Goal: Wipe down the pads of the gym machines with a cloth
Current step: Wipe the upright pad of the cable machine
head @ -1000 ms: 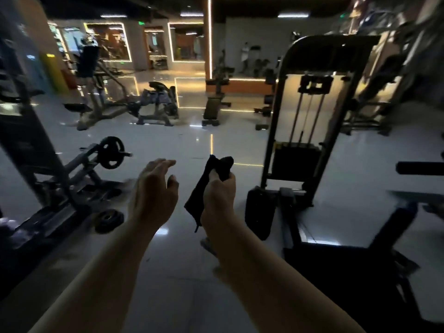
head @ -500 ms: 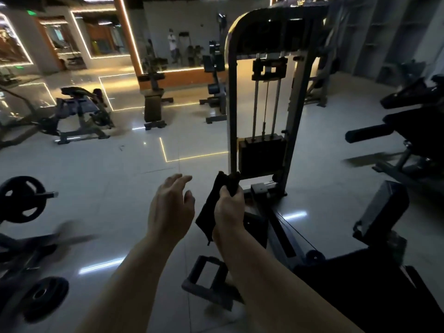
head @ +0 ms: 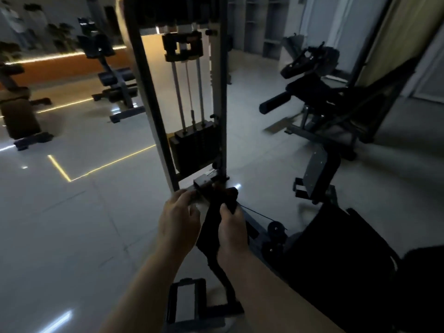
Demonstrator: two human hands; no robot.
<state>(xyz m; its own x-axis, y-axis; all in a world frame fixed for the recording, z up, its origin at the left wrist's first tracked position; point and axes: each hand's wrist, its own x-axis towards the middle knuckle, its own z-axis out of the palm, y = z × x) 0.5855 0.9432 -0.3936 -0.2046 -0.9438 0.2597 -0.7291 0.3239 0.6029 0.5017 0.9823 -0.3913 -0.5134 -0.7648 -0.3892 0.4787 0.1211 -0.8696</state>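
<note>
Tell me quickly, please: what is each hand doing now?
Left hand: holds nothing, fingers loosely curled, beside the cloth.
Right hand: grips the dark cloth.

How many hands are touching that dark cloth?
1 for sure: the right hand grips the cloth near its top. The left hand is close beside it; whether it touches is unclear.
</note>
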